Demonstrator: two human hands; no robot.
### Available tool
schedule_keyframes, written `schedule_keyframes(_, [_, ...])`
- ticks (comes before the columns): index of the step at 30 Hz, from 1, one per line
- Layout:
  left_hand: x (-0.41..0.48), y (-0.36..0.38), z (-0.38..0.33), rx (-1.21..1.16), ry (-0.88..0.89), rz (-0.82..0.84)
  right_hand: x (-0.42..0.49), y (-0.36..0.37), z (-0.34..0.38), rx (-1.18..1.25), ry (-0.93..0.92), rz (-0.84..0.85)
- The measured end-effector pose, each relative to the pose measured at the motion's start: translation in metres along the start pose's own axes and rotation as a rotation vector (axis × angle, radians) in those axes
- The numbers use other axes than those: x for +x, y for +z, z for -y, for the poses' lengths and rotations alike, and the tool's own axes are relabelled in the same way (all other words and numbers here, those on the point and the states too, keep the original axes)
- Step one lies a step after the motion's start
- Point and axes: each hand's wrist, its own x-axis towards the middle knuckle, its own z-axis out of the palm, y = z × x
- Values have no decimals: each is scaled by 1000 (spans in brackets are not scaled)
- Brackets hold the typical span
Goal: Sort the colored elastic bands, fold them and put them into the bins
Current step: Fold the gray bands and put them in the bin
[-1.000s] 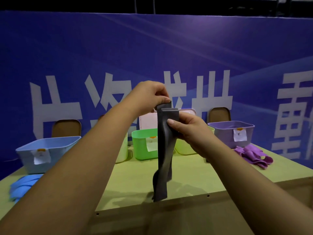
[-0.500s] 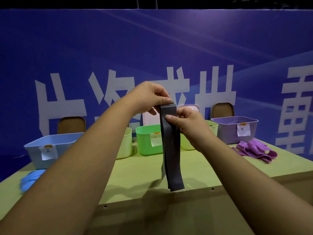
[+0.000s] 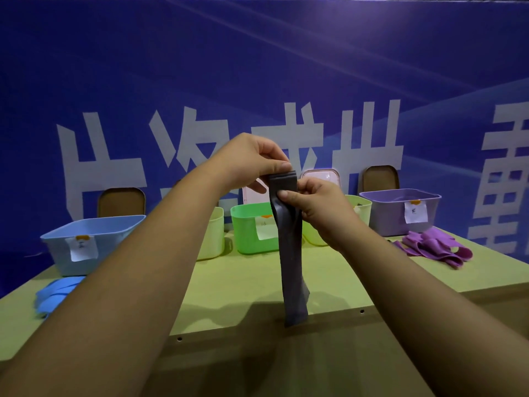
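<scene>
Straightened since a second ago: grey elastic band [image 3: 289,253] now hanging flatter, tails together, grip at its top unchanged. Pinched at the folded top edge by left hand [image 3: 252,161], thumb and fingertips closing from above. Pinched again just below by right hand [image 3: 315,204], thumb on the front face, fingers curled behind. Long axis vertical, dropping straight down from the fingers, free end dangling in line with the near edge of the table [image 3: 243,282]. Equally near both hands, so probably a matter of bringing the low end up to the pinch.

Behind the band, green bin [image 3: 246,227]. Further out, blue bin [image 3: 94,233] far left and purple bin [image 3: 400,210] far right. White paper labels with orange tabs on the bins, handwriting too small to read. Large white Chinese characters across the blue backdrop [image 3: 257,67], partly hidden and cut off, not readable with confidence.
</scene>
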Motion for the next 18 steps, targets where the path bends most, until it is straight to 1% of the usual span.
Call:
schedule_keyframes(7, [-7, -1, 5, 37, -5, 38, -3, 3, -4, 32, 31, 17])
schedule_keyframes(18, [-15, -1, 10, -68, -27, -1, -5, 4, -2, 46, 50, 43])
